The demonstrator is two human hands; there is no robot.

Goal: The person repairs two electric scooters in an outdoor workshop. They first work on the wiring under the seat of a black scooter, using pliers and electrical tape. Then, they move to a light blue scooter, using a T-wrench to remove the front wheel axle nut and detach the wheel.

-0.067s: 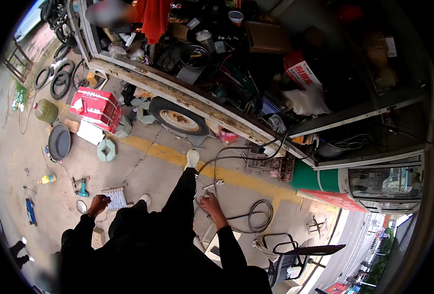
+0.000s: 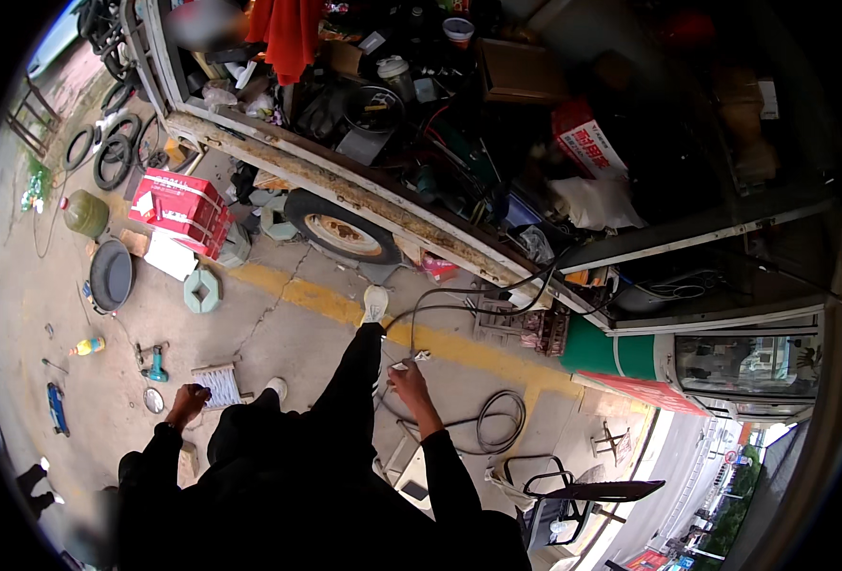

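Black hose [image 2: 524, 417] lies on the concrete to the right of the right hand [image 2: 406, 383], looped into a loose coil, probably so that its slack stays gathered in one place; another stretch arcs beyond that hand toward the rusty sill [image 2: 250, 152] of the stall. The right hand has its fingers bent, with a small pale metallic fitting [image 2: 422, 356] just past the fingertips; whether it is gripped or lies on the ground behind them, I cannot tell. The left hand [image 2: 188, 404] is loosely curled near the slatted stool [image 2: 219, 385], which overlaps it in this view; whether they touch, or whether anything sits inside the curl, is not clear. The stool is low, which would suit work done close to the ground. Beyond the left hand and a little to its left, a teal cordless drill [image 2: 157, 364] rests on the concrete, perhaps put there to be within reach, with a small round dish [image 2: 154, 400] nearer, just left of the hand. Farther ahead, between the two hands' directions, a wheel [image 2: 342, 235] stands beneath the sill, seemingly to carry the stall. A black folding chair [image 2: 573, 492] stands right of the right hand and nearer the body, apparently as a seat.
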